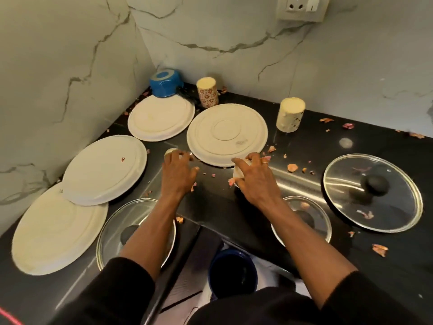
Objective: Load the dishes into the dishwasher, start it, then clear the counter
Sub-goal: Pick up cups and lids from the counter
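Black stone counter [304,146] in a marble-walled corner, strewn with pinkish dry scraps [292,167]. Four white plates on it, all face down: first plate [54,231] at lower left, second plate [105,167] overlapping its upper edge, third plate [161,118] at upper centre-left, fourth plate [227,133] at centre. Blue bowl [164,84] upturned in the back corner, at the far rim of the third plate. Flower-patterned cup [207,93] upturned just right of the blue bowl. Cream cup [290,118] upturned to the right of the fourth plate, apart from it. Three glass lids with dark knobs: largest lid [372,191] at right, left lid [112,231] partly under the left forearm, right lid [318,219] partly under the right forearm. Left hand [179,172] palm down at centre, fingers curled, fingertips at a small pale round item [170,151] just left of the fourth plate; grip on it not determinable. Right hand [254,179] palm down at the near rim of the fourth plate, ring on one finger, fingers curled round a small white vessel [238,172]. Dark blue vessel [232,273] at bottom centre, below the counter edge, between the forearms. Wall socket [302,8] at upper right
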